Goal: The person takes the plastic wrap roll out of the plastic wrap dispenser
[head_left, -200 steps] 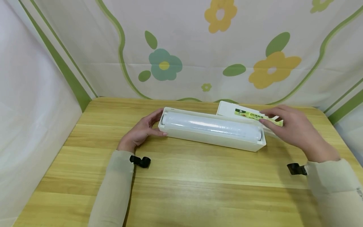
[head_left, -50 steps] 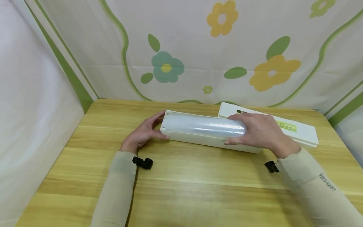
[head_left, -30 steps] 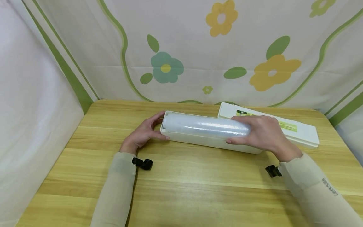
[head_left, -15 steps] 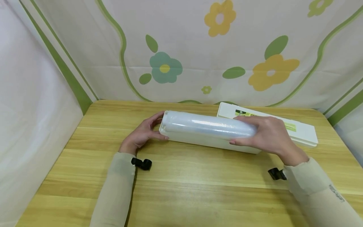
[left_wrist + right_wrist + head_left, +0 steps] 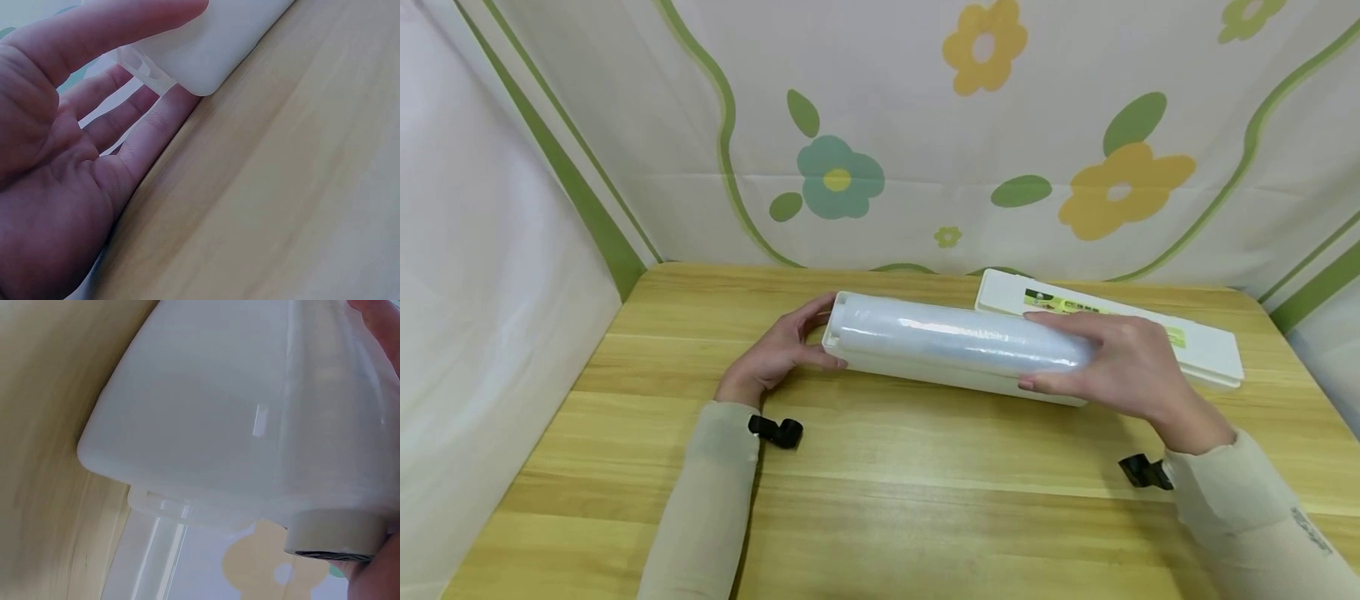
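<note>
A roll of plastic wrap (image 5: 947,329) lies along a long white box (image 5: 940,379) in the head view. My right hand (image 5: 1127,362) grips the roll's right end, thumb at the front and fingers behind. That end is raised above the box rim; in the right wrist view the roll's core (image 5: 334,532) sticks out past the box end. My left hand (image 5: 772,350) holds the box's left end, thumb on the front and fingers round the back. In the left wrist view, the fingers (image 5: 156,128) reach behind the box corner (image 5: 206,62) close to the table.
Behind the box on the right lies the white lid (image 5: 1210,346), with a green and yellow label, partly covered by my right hand. Everything stands on a wooden table (image 5: 925,500). A white curtain (image 5: 917,108) with printed flowers hangs behind it.
My right hand has come from over the lid to grip the roll, then moved right with it. The roll's right end has risen and slid rightward. My left hand has stayed on the box.
</note>
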### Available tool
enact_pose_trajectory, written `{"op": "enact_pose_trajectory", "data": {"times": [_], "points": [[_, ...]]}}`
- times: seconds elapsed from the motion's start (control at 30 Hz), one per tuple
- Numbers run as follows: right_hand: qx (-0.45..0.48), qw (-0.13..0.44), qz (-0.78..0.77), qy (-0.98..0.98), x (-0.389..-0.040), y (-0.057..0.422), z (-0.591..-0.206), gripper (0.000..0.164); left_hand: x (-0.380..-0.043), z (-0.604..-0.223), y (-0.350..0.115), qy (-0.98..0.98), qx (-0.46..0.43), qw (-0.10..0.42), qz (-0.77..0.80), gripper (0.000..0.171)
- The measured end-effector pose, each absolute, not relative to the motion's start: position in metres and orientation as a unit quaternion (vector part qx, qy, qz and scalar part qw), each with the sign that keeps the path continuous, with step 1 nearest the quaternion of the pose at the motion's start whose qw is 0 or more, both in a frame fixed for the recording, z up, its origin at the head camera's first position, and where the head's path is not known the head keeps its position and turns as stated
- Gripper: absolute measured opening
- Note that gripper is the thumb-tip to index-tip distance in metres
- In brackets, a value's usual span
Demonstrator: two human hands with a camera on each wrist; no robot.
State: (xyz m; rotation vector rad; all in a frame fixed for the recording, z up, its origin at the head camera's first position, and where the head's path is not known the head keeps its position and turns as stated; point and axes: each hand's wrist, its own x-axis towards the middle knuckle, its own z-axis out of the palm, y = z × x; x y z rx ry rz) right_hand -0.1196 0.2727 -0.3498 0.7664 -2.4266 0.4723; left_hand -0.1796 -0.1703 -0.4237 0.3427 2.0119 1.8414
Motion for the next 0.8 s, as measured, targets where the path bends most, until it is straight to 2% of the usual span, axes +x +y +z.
{"op": "enact_pose_trajectory", "data": {"times": [0.23,0.47,0.8], "points": [[0.304,0.305,0.188,-0.883,-0.114,0.276,-0.352,0.082,-0.179,-0.422,-0.17,0.716,0.122,0.197,0.658,0.106],[0.308,0.291,0.178,-0.888,-0.105,0.283,-0.351,0.08,-0.179,-0.423,-0.171,0.718,0.12,0.197,0.656,0.107],[0.32,0.314,0.186,-0.874,-0.095,0.29,-0.354,0.077,-0.179,-0.424,-0.17,0.721,0.117,0.194,0.655,0.108]]}}
